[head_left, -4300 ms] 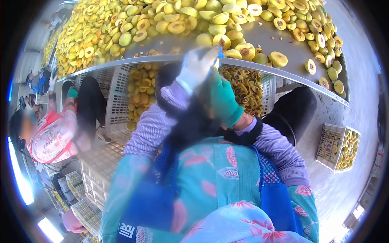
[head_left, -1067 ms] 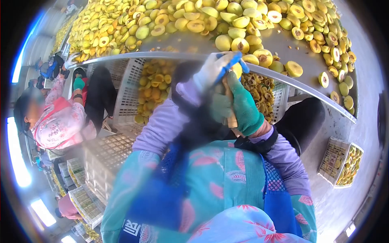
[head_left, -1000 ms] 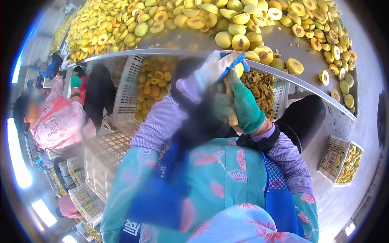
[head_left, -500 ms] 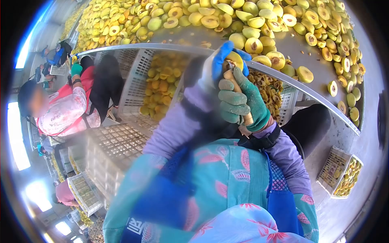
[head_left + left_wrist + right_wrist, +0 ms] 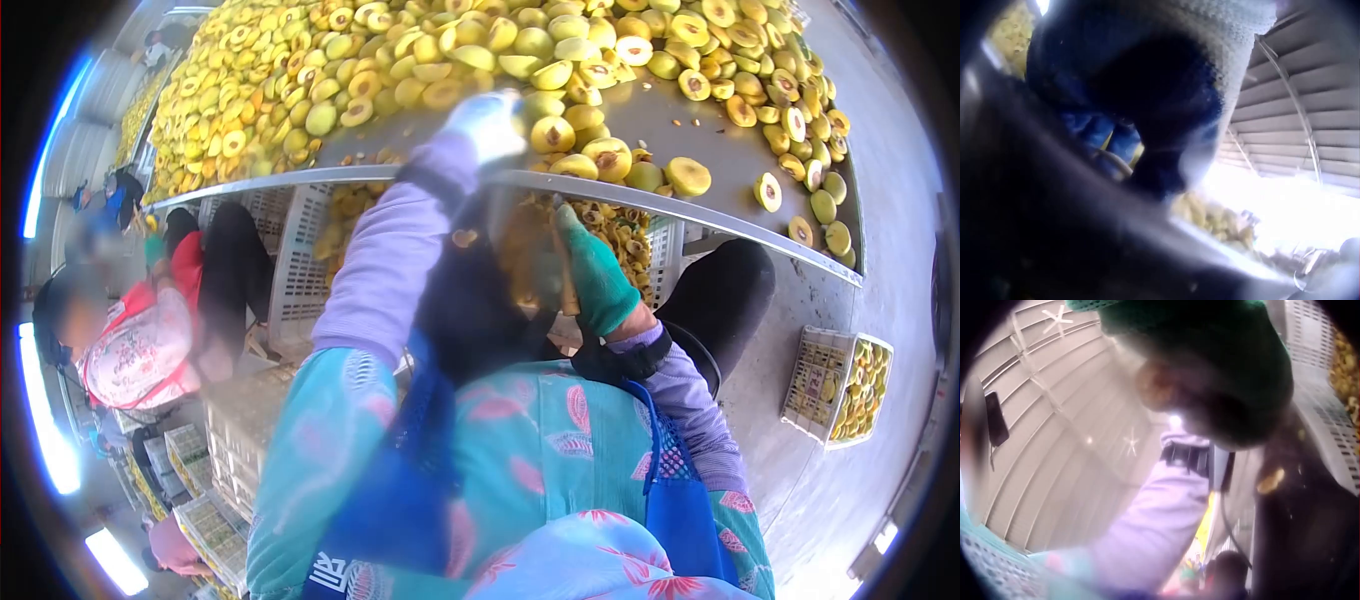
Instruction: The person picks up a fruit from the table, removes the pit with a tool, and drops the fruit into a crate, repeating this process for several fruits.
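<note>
The left hand [image 5: 485, 128], in a white and blue glove, is blurred above the metal table's front edge, close to the halved yellow fruit [image 5: 552, 135]. In the left wrist view its blue fingers [image 5: 1094, 131] are bent, with slivers of yellow beside them; whether they hold anything is unclear. Lower and to the right, the green-gloved right hand [image 5: 600, 275] grips a wooden-handled tool [image 5: 568, 275] upright over the lap. Its palm side is dark in the right wrist view. A small brownish piece [image 5: 465, 238] shows against the dark clothing between the arms.
Fruit halves cover much of the metal table [image 5: 680, 120]. Beneath its rim stand a crate of yellow fruit [image 5: 295, 265] and a crate of darker pieces [image 5: 668, 245]. Another filled crate [image 5: 820, 385] is on the floor at right. A person [image 5: 140, 345] sits at left.
The left hand has parted from the right and moved up and left over the table edge. The yellow fruit that was between the hands no longer shows there. The right hand keeps its tool.
</note>
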A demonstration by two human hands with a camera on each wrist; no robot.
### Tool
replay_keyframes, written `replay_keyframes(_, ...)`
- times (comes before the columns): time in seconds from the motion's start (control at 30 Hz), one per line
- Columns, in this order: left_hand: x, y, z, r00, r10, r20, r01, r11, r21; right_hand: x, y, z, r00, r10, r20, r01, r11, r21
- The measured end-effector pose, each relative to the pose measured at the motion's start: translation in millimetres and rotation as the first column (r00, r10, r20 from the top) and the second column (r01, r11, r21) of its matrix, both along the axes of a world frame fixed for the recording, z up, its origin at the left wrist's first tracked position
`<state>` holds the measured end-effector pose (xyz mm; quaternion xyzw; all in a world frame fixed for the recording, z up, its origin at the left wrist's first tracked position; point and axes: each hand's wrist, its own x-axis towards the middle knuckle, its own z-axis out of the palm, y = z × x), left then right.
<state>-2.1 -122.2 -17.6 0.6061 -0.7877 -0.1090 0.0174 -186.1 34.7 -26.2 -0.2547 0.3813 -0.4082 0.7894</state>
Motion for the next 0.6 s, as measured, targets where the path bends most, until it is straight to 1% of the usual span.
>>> replay_keyframes(0.03,9,6,11,0.967,0.079,-0.242,-0.046,0.989,0.138,-3,-6,-12,0.986,-0.036,-0.166,-0.023,0.94,-0.34)
replay_keyframes(0.07,21,18,22,0.873,0.191,-0.449,-0.063,0.957,0.285,-7,-11,-24,0.933,-0.189,-0.305,-0.044,0.784,-0.62)
replay_keyframes(0.1,37,27,9,0.441,0.337,-0.832,0.06,0.914,0.402,-7,-15,5,0.958,-0.106,-0.267,-0.006,0.921,-0.39)
replay_keyframes(0.13,34,48,20,0.051,0.491,-0.87,0.167,0.854,0.492,-4,-17,6,0.947,-0.105,-0.305,-0.024,0.92,-0.392)
replay_keyframes(0.17,35,63,20,0.156,0.367,-0.917,0.124,0.914,0.387,-1,-19,7,0.934,-0.103,-0.342,-0.043,0.919,-0.393)
replay_keyframes(0.2,30,74,23,0.148,0.299,-0.943,0.099,0.944,0.315,7,-27,-13,0.873,-0.218,-0.436,-0.126,0.764,-0.633)
replay_keyframes(0.23,25,85,26,0.143,0.229,-0.963,0.071,0.968,0.241,13,-33,-17,0.801,-0.362,-0.477,-0.235,0.543,-0.806)
replay_keyframes(0.27,7,97,28,0.017,0.223,-0.975,0.051,0.973,0.223,14,-34,-19,0.797,-0.354,-0.489,-0.261,0.528,-0.808)
replay_keyframes(0.3,-3,104,28,-0.11,0.213,-0.971,0.032,0.977,0.211,16,-33,-11,0.79,-0.348,-0.505,-0.288,0.517,-0.806)
replay_keyframes(0.33,-4,103,25,0.23,-0.016,-0.973,-0.041,0.999,-0.026,16,-32,-6,0.781,-0.343,-0.522,-0.315,0.506,-0.803)
replay_keyframes(0.37,-2,100,20,0.55,-0.213,-0.808,-0.027,0.962,-0.272,15,-31,-8,0.759,-0.361,-0.541,-0.332,0.5,-0.8)
replay_keyframes(0.4,-2,98,14,0.792,-0.345,-0.503,0.072,0.872,-0.485,15,-30,-11,0.737,-0.38,-0.559,-0.349,0.494,-0.797)
replay_keyframes(0.43,-7,97,8,0.762,-0.431,-0.484,0.016,0.759,-0.651,15,-29,-12,0.729,-0.405,-0.552,-0.344,0.48,-0.807)
replay_keyframes(0.5,-6,95,7,0.725,-0.402,-0.56,0.036,0.833,-0.552,17,-27,-10,0.726,-0.458,-0.514,-0.317,0.44,-0.84)
replay_keyframes(0.57,-5,94,6,0.718,-0.435,-0.544,0.056,0.815,-0.577,20,-24,0,0.773,-0.399,-0.494,-0.242,0.534,-0.81)
replay_keyframes(0.6,-6,92,4,0.728,-0.482,-0.488,0.065,0.756,-0.651,22,-24,9,0.814,-0.312,-0.49,-0.197,0.644,-0.739)
